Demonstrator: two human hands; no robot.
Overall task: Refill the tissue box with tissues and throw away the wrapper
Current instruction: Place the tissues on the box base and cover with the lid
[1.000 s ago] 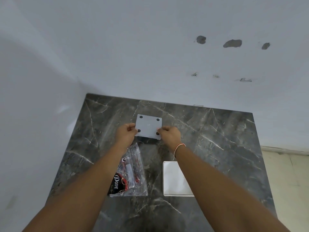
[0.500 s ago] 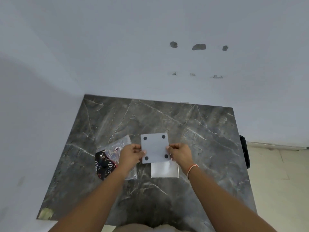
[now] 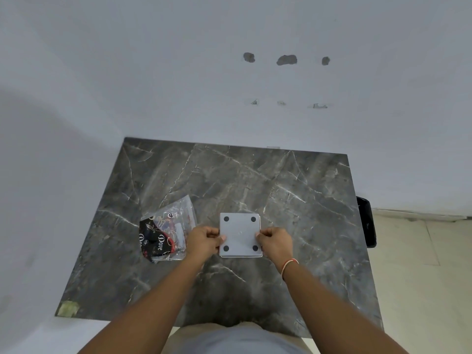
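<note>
A square grey base panel [image 3: 240,233] with a round black foot in each corner lies over the white tissue box, of which only a thin white edge [image 3: 241,256] shows beneath it. My left hand [image 3: 204,238] pinches the panel's left edge and my right hand [image 3: 275,241] pinches its right edge. An empty clear plastic wrapper [image 3: 166,233] with black and red print lies flat on the table just left of my left hand.
The dark marble table [image 3: 281,195] stands in a corner against white walls. A black bin [image 3: 366,221] sits on the floor at the table's right edge. A patch of yellowish tape [image 3: 67,308] marks the near left corner.
Both hands carried the grey panel from the far middle of the table toward me and set it over the white box, which is now covered.
</note>
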